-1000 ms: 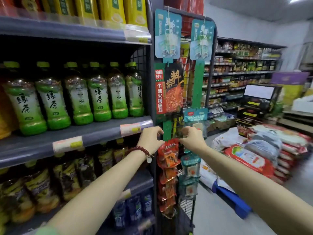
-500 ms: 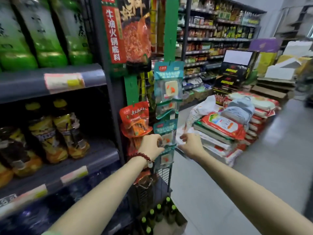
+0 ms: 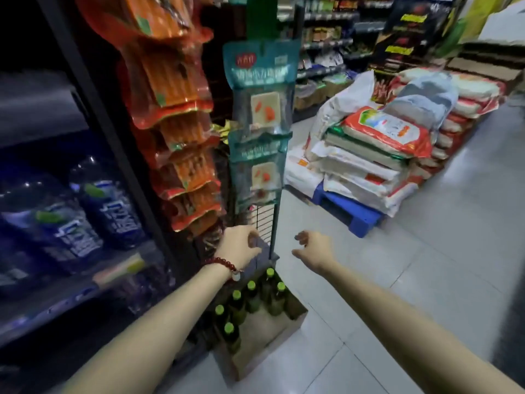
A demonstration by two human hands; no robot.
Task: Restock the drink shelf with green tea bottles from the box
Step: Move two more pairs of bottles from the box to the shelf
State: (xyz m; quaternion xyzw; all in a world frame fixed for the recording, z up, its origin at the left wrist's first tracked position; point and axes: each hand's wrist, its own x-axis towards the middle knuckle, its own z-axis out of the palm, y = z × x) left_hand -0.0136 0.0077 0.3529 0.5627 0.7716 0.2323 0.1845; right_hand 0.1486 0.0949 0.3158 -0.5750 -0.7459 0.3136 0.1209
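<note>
Your left hand [image 3: 241,245] and right hand [image 3: 314,248] are both stretched forward and down, above the cardboard box [image 3: 272,334] on the tiled floor [image 3: 397,280]. Left grip: fingers loosely curled, nothing held; a red bead bracelet [image 3: 221,264] on that wrist. Right grip: fingers spread partly open, nothing held. The green tea bottles [image 3: 250,297] stand upright in the box, six green caps visible, just below your left wrist. The box sits against the foot of the drink shelf [image 3: 93,280], beside a wire rack [image 3: 264,223] hung with snack packets [image 3: 184,172]. Stacked rice sacks [image 3: 380,155] lie well apart, across the aisle.
</note>
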